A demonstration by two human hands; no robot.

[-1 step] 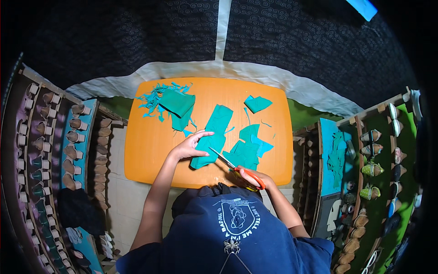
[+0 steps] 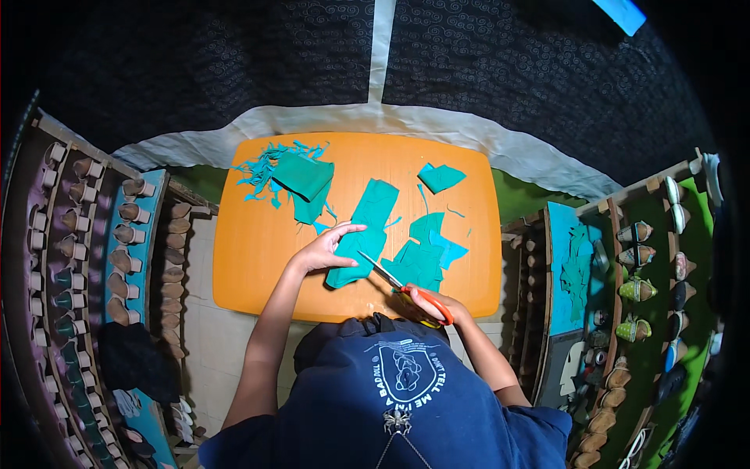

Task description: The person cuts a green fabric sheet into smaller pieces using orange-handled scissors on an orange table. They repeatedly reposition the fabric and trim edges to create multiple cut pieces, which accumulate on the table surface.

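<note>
**Green cloth strip under your left hand, scissors held in your right**

Head view: The green cloth strip (image 2: 375, 203) lies lengthwise near the table's middle, its far end tipped slightly right. Your left hand (image 2: 319, 252) is at its left edge, index finger and thumb reaching over the cloth with a gap between their tips. Whether the other fingers pinch it from beneath cannot be told. Your right hand (image 2: 436, 302) is closed around the orange handles of the scissors (image 2: 399, 285). The blades cross the strip's right edge and point toward your left thumb; whether cloth sits between them cannot be determined.

The orange table (image 2: 254, 270) has rounded corners. At its far left, a folded green cloth (image 2: 306, 178) lies against a heap of thin shreds (image 2: 264, 167). A small green piece (image 2: 442, 178) lies at far right; nearer you, just right of the strip, are larger green offcuts (image 2: 418, 264) with a light-blue patch (image 2: 451, 252).

Around you, racks of brown shoe forms (image 2: 123, 283) stand at left, and green shoes (image 2: 637, 291) hang among others at right. A dark patterned curtain (image 2: 219, 70) with a pale border hangs beyond the table.
</note>
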